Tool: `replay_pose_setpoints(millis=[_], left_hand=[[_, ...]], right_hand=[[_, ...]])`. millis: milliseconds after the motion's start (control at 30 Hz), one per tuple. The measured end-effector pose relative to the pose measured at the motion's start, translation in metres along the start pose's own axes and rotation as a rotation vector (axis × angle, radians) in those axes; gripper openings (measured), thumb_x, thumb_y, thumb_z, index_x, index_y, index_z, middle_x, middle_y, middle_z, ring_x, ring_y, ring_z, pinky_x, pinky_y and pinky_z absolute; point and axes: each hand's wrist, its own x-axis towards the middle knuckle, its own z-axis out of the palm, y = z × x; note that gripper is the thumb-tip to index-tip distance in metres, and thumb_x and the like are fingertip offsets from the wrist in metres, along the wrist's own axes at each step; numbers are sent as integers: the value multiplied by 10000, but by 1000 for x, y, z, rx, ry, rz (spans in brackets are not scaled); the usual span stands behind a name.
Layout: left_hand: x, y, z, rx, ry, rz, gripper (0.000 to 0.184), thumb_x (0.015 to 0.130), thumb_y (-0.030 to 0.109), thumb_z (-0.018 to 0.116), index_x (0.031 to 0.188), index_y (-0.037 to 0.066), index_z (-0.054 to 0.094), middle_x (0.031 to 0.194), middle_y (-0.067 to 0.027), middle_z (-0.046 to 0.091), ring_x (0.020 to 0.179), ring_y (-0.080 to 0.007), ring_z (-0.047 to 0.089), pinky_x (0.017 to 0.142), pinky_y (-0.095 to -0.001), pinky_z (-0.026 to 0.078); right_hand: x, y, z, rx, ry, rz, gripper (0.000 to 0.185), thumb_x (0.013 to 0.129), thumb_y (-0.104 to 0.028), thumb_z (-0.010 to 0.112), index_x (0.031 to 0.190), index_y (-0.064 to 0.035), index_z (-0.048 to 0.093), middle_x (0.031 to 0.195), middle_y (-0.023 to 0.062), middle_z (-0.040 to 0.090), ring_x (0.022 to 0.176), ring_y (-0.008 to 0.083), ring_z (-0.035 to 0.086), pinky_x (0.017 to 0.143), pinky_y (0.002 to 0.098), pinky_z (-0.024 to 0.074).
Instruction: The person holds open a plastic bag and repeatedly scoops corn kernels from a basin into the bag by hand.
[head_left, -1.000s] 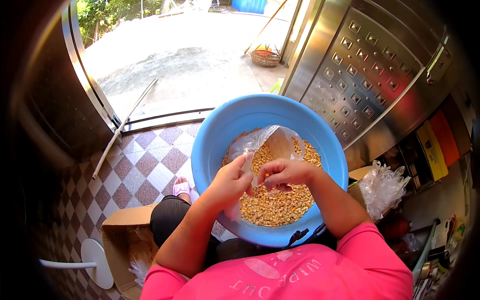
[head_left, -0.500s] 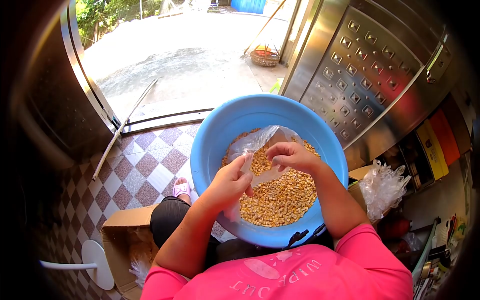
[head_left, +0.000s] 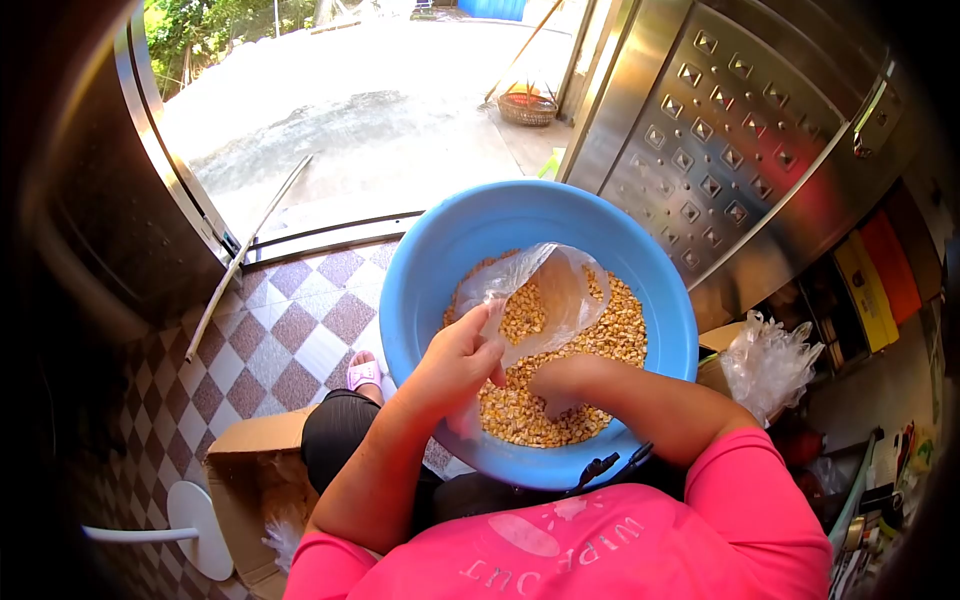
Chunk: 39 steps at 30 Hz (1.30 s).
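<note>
One blue basin [head_left: 500, 215], one clear bag [head_left: 578, 305], its edge pinched by the left hand [head_left: 462, 362]; right hand [head_left: 568, 385] seemingly dips into many kernels [head_left: 622, 345], fingers hidden, spread or closed, can't tell!

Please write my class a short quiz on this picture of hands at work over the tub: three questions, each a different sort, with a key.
1. Multiple choice. Yellow kernels lie in the blue tub. Where is the right hand?
A) On the tub's far rim
B) Down at the kernels, its fingertips out of sight
C) On the metal door's handle

2. True or false. The left hand is empty.

3. Fill in the blank. The sleeves of the person's top are bright ____.

Key: 1 B; 2 false, its fingers pinch the clear plastic bag; 3 pink.
</note>
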Motion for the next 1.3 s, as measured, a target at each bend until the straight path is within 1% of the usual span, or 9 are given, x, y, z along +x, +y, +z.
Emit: replay_pose_setpoints(millis=[367,467,533,633,767,1000,1100,1200,1300], left_hand=[[-1,5,1,-6,-1,-27,483,880,19,467,1347,-41,358,812,-56,566,640,-113,577,600,-236,466],[-2,6,2,-21,0,-25,483,882,21,476,1347,-37,361,817,-57,566,640,-112,578,599,-234,466],[-2,7,4,-26,0,-30,483,882,22,481,1347,-36,363,824,-57,566,641,-113,579,598,-232,466],[-2,8,4,-31,2,-35,480,883,23,485,1345,-35,369,837,-59,567,643,-113,582,596,-233,468],[-1,4,3,-6,3,-33,476,888,28,483,1346,-33,373,840,-60,568,640,-110,583,594,-234,468],[-2,1,3,16,20,36,441,890,105,476,1312,0,403,693,-82,583,598,-135,608,555,-272,463],[-4,7,2,8,15,-13,473,881,45,487,1340,-23,397,755,-46,563,623,-111,583,583,-239,457],[-4,12,1,19,11,-39,475,876,45,483,1340,-17,400,757,-50,568,619,-113,586,587,-242,460],[-1,6,1,2,28,-8,473,875,48,480,1337,-13,404,771,-59,575,616,-111,588,588,-244,465]], right_hand=[[-33,1,-16,505,27,-127,261,812,-158,600,1051,-55,586,813,98,622,660,170,630,537,305,513],[-41,28,-22,914,325,-407,194,807,-108,619,996,-60,618,803,73,626,666,134,614,554,276,495],[-27,42,-19,992,963,-319,177,808,-63,565,961,-44,652,791,83,647,728,194,645,631,296,512],[-1,52,-12,634,1208,-141,194,804,-53,571,975,-60,663,832,115,660,801,235,646,721,318,505],[31,64,-2,316,1230,-19,246,783,-134,625,1023,-80,642,956,140,645,914,310,618,810,402,478],[44,59,4,207,1062,104,166,751,-195,627,886,-98,633,868,134,641,862,335,615,730,413,489],[39,64,1,365,1046,152,165,760,-155,632,907,-83,647,837,112,657,796,279,634,690,375,497],[23,71,-8,1129,939,-104,191,820,-82,627,999,-17,647,875,49,663,737,115,604,656,273,499],[-5,68,-14,1596,790,-415,199,817,-61,615,1010,-13,633,901,61,652,743,125,606,668,268,496]])
